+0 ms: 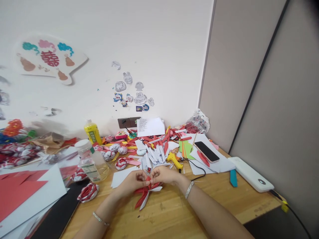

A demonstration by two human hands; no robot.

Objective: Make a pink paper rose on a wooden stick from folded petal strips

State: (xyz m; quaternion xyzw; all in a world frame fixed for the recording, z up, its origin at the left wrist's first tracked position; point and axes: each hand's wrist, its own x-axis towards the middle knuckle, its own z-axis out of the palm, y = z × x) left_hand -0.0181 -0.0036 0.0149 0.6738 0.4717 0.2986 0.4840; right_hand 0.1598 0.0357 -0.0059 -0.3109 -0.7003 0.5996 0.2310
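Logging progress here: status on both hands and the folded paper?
Left hand and right hand: both pinching red-and-white folded paper. Crowding the table beyond: white paper pieces, yellow glue gun.

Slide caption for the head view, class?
Hands pinch red-and-white folded paper near a yellow glue gun on a wooden table.

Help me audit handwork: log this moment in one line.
left hand: pinching red folded paper | right hand: pinching same paper | nearby: yellow glue gun

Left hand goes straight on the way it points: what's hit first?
Beyond the red-and-white paper piece it pinches, probably the right hand, whose fingertips sit close to the left hand's. Exact depth is unclear.
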